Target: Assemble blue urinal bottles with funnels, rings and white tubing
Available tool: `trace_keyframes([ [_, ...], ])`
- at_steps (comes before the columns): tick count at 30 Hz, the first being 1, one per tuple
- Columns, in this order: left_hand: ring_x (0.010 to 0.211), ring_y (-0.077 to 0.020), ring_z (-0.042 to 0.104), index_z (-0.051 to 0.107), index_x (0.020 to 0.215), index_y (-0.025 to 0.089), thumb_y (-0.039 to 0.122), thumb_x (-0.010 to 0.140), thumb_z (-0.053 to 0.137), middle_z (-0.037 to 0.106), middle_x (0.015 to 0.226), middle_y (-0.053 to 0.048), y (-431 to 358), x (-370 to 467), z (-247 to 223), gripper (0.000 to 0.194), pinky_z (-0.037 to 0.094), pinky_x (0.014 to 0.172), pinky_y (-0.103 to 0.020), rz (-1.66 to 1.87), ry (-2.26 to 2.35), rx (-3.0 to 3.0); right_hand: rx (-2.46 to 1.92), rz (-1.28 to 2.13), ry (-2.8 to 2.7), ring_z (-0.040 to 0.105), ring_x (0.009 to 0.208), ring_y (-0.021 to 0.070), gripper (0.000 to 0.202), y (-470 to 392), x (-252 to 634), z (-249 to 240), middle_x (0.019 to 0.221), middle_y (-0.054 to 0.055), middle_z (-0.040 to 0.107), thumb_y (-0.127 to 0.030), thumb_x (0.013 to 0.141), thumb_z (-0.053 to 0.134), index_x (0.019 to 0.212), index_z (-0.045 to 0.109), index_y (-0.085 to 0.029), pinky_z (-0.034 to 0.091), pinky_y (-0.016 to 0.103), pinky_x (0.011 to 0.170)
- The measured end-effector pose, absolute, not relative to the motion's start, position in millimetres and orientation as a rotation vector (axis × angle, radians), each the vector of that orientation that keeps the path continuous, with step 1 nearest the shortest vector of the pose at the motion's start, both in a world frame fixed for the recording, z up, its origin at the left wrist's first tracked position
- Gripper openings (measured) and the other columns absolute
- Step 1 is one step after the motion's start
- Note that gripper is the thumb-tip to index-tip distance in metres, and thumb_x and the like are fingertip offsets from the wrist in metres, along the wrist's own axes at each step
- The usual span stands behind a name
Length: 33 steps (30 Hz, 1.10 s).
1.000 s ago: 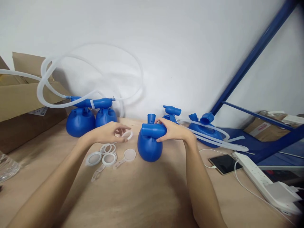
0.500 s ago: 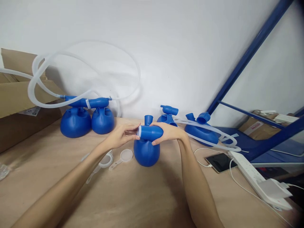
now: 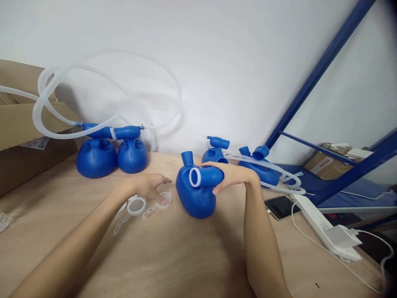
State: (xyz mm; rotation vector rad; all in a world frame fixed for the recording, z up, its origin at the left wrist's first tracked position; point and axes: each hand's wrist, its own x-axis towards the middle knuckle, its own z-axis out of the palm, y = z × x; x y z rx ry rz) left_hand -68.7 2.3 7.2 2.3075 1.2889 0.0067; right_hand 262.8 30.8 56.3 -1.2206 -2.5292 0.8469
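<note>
A blue bottle [image 3: 197, 200] stands tilted on the wooden table, its wide spout [image 3: 208, 177] turned to the left with a white ring [image 3: 195, 177] round the mouth. My right hand [image 3: 231, 174] is wrapped round the rounded end of that spout. To the left, my left hand [image 3: 149, 186] is empty, fingers apart, just over a clear round cap with a strap [image 3: 164, 200]. Beside it lies another strapped cap with a white ring [image 3: 137, 205] on the table, partly overlapping a further clear piece.
Two blue bottles [image 3: 96, 159] [image 3: 132, 157] with hoses [image 3: 41, 111] stand at the left by a cardboard box [image 3: 37, 161]. Behind are more blue bottles [image 3: 212, 155] [image 3: 259, 169]. A phone [image 3: 282, 207], power strip [image 3: 322, 225] and blue metal frame [image 3: 322, 66] are at the right.
My left hand has let go of the spout's ringed mouth and moved left and down to the caps. The bottle has turned and tilted, so its mouth now faces more towards me.
</note>
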Motion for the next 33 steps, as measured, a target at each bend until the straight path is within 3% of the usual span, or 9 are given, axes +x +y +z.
trace_keyframes([
  [4,0.104,-0.0357,0.073,0.075,0.123,0.026,0.044,0.056,0.086,0.077,0.121,-0.01,6,-65,-11,0.071,0.059,0.079,-0.037,-0.397,1.352,2.192,-1.488,0.725,-2.449,0.056,0.138,0.0398,0.106,24,291,60,0.151,0.009,0.058,-0.055,0.06,0.093,0.155,0.051,-0.032,0.047,0.051,0.115],
  [8,0.109,-0.0373,0.071,0.067,0.137,0.029,0.038,0.058,0.081,0.07,0.136,-0.013,16,-79,-13,0.08,0.058,0.079,-0.039,-0.398,1.538,2.141,-1.6,0.62,-2.416,0.047,0.145,0.0407,0.11,1,301,73,0.159,0.008,0.048,-0.064,0.068,0.084,0.163,0.034,-0.038,0.043,0.057,0.118],
  [13,0.101,-0.0437,0.072,0.078,0.113,0.023,0.032,0.047,0.085,0.078,0.111,-0.017,28,-115,-8,0.066,0.058,0.079,-0.045,-0.485,1.738,2.017,-1.53,0.578,-2.544,0.032,0.154,0.0426,0.109,-33,269,90,0.169,0.004,0.033,-0.072,0.071,0.08,0.164,0.033,-0.041,0.038,0.056,0.122],
  [17,0.087,-0.0389,0.074,0.078,0.102,0.022,0.027,0.044,0.085,0.079,0.101,-0.015,31,-123,-12,0.058,0.058,0.073,-0.043,-0.473,1.774,1.969,-1.604,0.56,-2.641,0.02,0.16,0.0443,0.113,-33,231,82,0.174,0.008,0.026,-0.077,0.071,0.078,0.166,0.027,-0.042,0.029,0.062,0.125],
  [20,0.081,-0.0347,0.073,0.077,0.102,0.023,0.024,0.046,0.082,0.079,0.103,-0.014,30,-124,-15,0.055,0.056,0.068,-0.039,-0.406,1.786,1.977,-1.66,0.568,-2.623,0.027,0.157,0.046,0.121,-21,218,73,0.172,0.011,0.031,-0.08,0.066,0.079,0.167,0.024,-0.04,0.033,0.061,0.122],
  [25,0.08,-0.034,0.072,0.077,0.096,0.022,0.025,0.046,0.079,0.078,0.104,-0.015,34,-135,-18,0.05,0.054,0.065,-0.037,-0.201,1.801,2.022,-1.654,0.616,-2.572,0.055,0.138,0.0412,0.097,-5,224,68,0.154,0.008,0.058,-0.076,0.072,0.077,0.156,0.052,-0.034,0.045,0.053,0.114],
  [28,0.078,-0.0329,0.071,0.077,0.088,0.022,0.032,0.049,0.079,0.077,0.094,-0.012,39,-141,-14,0.04,0.054,0.069,-0.039,0.035,1.742,2.073,-1.579,0.581,-2.581,0.066,0.123,0.0382,0.063,1,228,66,0.136,0.006,0.071,-0.071,0.077,0.075,0.126,0.076,-0.032,0.051,0.047,0.105],
  [31,0.09,-0.0315,0.07,0.073,0.085,0.023,0.045,0.061,0.075,0.076,0.094,-0.009,43,-137,-7,0.033,0.053,0.084,-0.039,0.417,1.63,2.127,-1.517,0.543,-2.614,0.068,0.119,0.0377,0.05,1,229,64,0.131,0.006,0.074,-0.072,0.074,0.076,0.099,0.082,-0.028,0.052,0.044,0.101],
  [33,0.104,-0.0324,0.068,0.067,0.086,0.022,0.055,0.069,0.072,0.075,0.107,-0.01,46,-126,-7,0.037,0.051,0.094,-0.041,0.716,1.59,2.099,-1.493,0.522,-2.631,0.066,0.122,0.0387,0.051,-2,228,62,0.136,0.005,0.072,-0.072,0.068,0.081,0.095,0.081,-0.027,0.051,0.046,0.103],
])
